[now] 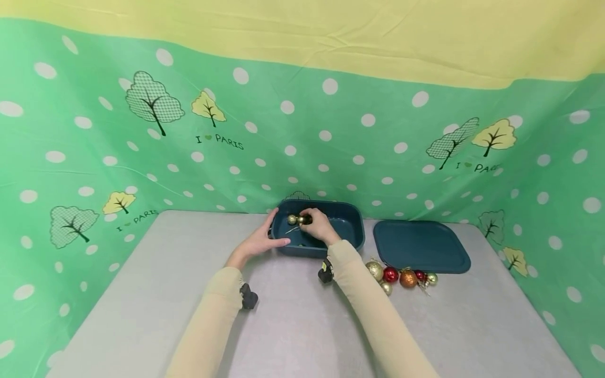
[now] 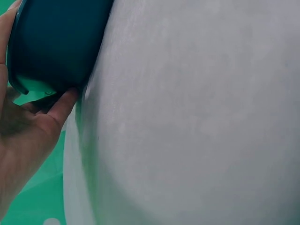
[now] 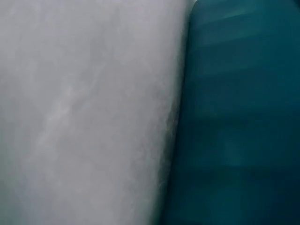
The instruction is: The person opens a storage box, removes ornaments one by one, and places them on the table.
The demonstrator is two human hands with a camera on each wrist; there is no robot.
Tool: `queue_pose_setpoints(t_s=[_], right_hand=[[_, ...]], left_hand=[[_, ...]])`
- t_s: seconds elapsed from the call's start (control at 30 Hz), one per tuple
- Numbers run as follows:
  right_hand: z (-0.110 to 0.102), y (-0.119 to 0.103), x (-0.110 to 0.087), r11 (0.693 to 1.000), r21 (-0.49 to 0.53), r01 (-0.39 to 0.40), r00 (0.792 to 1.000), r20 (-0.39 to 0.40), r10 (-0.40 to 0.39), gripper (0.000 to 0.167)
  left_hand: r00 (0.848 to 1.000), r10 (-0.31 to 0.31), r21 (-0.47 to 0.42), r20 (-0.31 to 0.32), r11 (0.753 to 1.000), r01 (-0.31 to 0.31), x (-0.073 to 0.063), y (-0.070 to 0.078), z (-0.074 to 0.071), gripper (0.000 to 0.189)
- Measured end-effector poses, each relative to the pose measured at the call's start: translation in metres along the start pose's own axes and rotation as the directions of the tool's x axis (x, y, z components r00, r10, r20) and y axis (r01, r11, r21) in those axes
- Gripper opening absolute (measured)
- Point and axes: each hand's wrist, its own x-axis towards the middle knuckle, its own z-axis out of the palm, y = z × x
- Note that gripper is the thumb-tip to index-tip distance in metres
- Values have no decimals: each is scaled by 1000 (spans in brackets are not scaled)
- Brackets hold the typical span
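Observation:
A deep navy-blue box [image 1: 352, 247] stands open at the back of the table. My left hand [image 1: 257, 242] grips its left end, the thumb by the front rim and the fingers along the side; in the left wrist view this hand [image 2: 35, 122] wraps the box's end [image 2: 56, 42]. Reaching inside over the left half, my right hand [image 1: 319, 226] pinches small gold baubles [image 1: 292, 219], partly covered by its fingers. A thin pale string lies below them in the box. The right wrist view shows only the box's outer wall [image 3: 234, 117] and tabletop, no hand.
A flat navy lid [image 1: 420, 245] lies right of the box. In front of it, beside my right sleeve, is a group of baubles: gold, red [image 1: 390, 274], orange [image 1: 408, 279] and pale green [image 1: 432, 279]. A green dotted cloth [image 1: 264, 173] hangs behind the table [image 1: 293, 325] and at both sides.

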Motion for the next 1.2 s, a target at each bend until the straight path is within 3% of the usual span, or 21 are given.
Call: queue_pose_setpoints(t_s=[0.33,0.63,0.83,1.2], right_hand=[[2,0,1,997,76,4,998,65,-9,27],[-1,-1,-3,987,158,-2,998,60,-7,26],[-4,-3,-9,966,257,-27,999,32,20,27],[-12,-8,-17,907,420,-5,1000,-1,6,33]], left_hand=[[1000,12,-12,0,1000,-12,0,1,1,99],[1000,8,-36,16,999,-7,0,6,1,97],[1000,5,4,-4,1000,-5,1,0,3,99],[1000,14,14,-7,1000,-14,-1,-1,3,98]])
